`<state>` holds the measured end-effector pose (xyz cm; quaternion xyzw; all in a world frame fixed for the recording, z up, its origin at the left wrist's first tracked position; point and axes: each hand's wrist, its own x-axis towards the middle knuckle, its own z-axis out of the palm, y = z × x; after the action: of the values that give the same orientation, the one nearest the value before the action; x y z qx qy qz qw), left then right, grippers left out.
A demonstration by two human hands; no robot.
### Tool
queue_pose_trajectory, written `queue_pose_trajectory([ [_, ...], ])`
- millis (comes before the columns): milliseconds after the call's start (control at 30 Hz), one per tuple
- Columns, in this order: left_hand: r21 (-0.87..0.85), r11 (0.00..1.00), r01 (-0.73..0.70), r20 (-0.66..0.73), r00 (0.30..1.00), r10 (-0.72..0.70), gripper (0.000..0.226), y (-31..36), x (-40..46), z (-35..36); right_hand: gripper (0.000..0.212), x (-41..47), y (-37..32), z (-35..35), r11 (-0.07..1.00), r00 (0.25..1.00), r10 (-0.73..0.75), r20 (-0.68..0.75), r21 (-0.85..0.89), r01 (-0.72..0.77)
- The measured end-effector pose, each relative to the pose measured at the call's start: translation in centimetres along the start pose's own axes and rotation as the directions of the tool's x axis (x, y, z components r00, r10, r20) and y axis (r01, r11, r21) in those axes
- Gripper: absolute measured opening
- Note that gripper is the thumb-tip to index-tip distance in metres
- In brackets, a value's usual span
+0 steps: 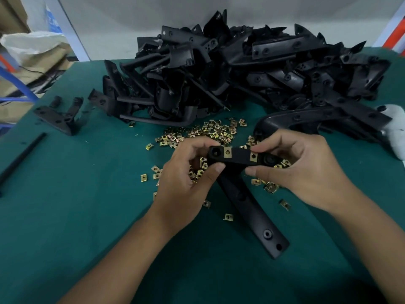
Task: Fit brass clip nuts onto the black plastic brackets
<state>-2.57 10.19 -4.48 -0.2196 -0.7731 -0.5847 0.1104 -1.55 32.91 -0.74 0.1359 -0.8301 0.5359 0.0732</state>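
Note:
Both hands hold one black plastic bracket [240,156] above the green table. My left hand [186,178] grips its left end, thumb underneath. My right hand [306,170] pinches its right end. Two brass clip nuts sit on the bracket's top bar, one [227,152] near the left, the other [253,156] under my right fingertips. The bracket's long leg [258,218] runs down toward me and rests on the table. Loose brass clip nuts [210,132] lie scattered beneath and beyond the hands.
A large heap of black brackets [241,73] fills the back of the green table [87,205]. Another bracket [59,115] stands at the left, with a thin black strip [22,156] near the left edge. Bags and boxes [28,55] sit off the table, left.

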Motion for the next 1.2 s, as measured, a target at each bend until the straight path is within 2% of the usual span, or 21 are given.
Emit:
queue_pose_trajectory([
  [200,0.019,1.000,0.013,0.094,0.995,-0.014,0.027,0.1,-0.2,-0.2,0.028,0.0,-0.5,-0.8,0.997,0.994,0.004,0.111,0.082,-0.013],
  [400,0.034,0.999,0.011,0.160,0.987,-0.017,0.028,1.1,-0.2,-0.7,0.026,-0.1,-2.0,-1.4,0.990,0.994,-0.023,0.110,0.142,0.007],
  [533,0.025,0.999,-0.043,0.210,0.977,0.036,0.028,3.3,-1.0,-0.7,0.027,-2.4,-3.9,-2.6,0.999,0.997,-0.029,0.071,0.032,0.027],
  [633,0.079,0.987,-0.140,0.301,0.947,0.111,0.028,5.7,-1.8,0.7,0.028,-6.7,-5.2,-4.6,0.994,1.000,-0.026,-0.006,-0.108,0.025],
  [767,0.025,0.980,-0.199,0.421,0.891,0.170,0.028,9.4,-3.4,5.7,0.027,-14.2,-6.7,-8.1,0.992,0.981,0.011,-0.193,-0.123,-0.035],
  [933,-0.121,0.959,-0.255,0.529,0.801,0.280,0.029,13.4,-6.0,13.8,0.027,-24.1,-7.8,-12.1,0.967,0.895,0.111,-0.431,-0.161,-0.198],
  [1033,-0.198,0.938,-0.283,0.585,0.734,0.345,0.026,15.2,-7.8,18.2,0.026,-29.1,-8.4,-14.0,0.934,0.836,0.169,-0.522,-0.186,-0.305],
  [1200,-0.281,0.934,-0.222,0.714,0.601,0.358,0.037,16.9,-9.9,23.1,0.026,-35.4,-9.2,-16.0,0.853,0.766,0.199,-0.612,-0.277,-0.442],
])
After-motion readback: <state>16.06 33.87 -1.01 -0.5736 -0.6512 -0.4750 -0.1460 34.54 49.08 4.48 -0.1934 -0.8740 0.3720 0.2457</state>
